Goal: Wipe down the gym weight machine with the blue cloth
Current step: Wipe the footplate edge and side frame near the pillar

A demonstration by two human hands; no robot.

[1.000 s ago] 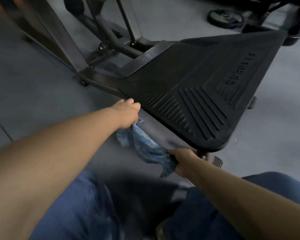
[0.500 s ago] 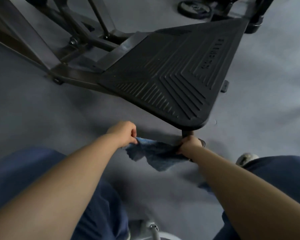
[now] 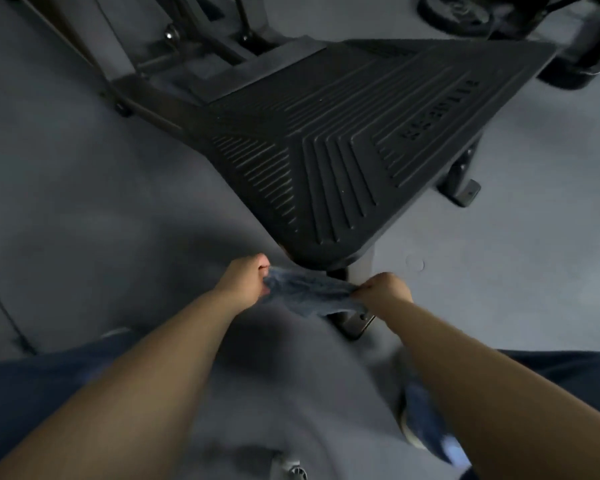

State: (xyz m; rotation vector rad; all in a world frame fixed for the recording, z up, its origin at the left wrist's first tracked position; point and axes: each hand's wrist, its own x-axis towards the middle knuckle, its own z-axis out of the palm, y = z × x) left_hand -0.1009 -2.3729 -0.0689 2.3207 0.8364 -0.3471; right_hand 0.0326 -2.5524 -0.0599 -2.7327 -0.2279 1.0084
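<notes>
Head view: cloth (image 3: 312, 289) pulled tauter (both hands) — platform (image 3: 343, 161) nearer.

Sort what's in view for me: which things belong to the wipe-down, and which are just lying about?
Job:
blue cloth, stretched between left hand and right hand
ribbed black footplate of the weight machine
machine frame

Lying about:
weight plate on the floor, top right
grey floor

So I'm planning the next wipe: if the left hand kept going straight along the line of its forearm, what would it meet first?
Probably the near rounded corner of the ribbed black footplate, just beyond the left hand, which grips one end of the blue cloth. Depth is unclear in this one view; the hand may sit lower and slip under the plate's edge.
</notes>
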